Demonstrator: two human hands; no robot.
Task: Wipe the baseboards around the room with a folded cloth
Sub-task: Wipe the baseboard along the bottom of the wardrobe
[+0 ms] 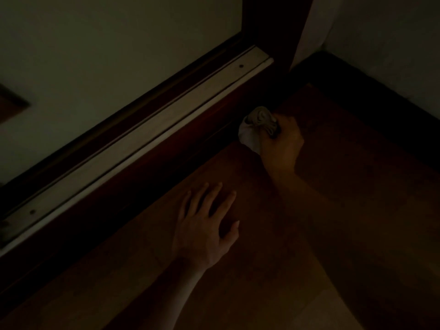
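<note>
Cloth (pixel 256 129): bunched, gripped in curled fingers of right hand (pixel 283 144), pressed against dark baseboard (pixel 166 163) near its far-right end, beside door post (pixel 269 32). Cloth bulges left, toward board. Baseboard long axis: near-left to far-right, pale metal rail (pixel 142 136) parallel above it.

Step, as judged: stroke along that axis, even pressure, cloth flatter on face, reach into corner.

Left hand (pixel 207 225): flat on floor (pixel 262 282), fingers spread, holding nothing, likely a brace.
</note>
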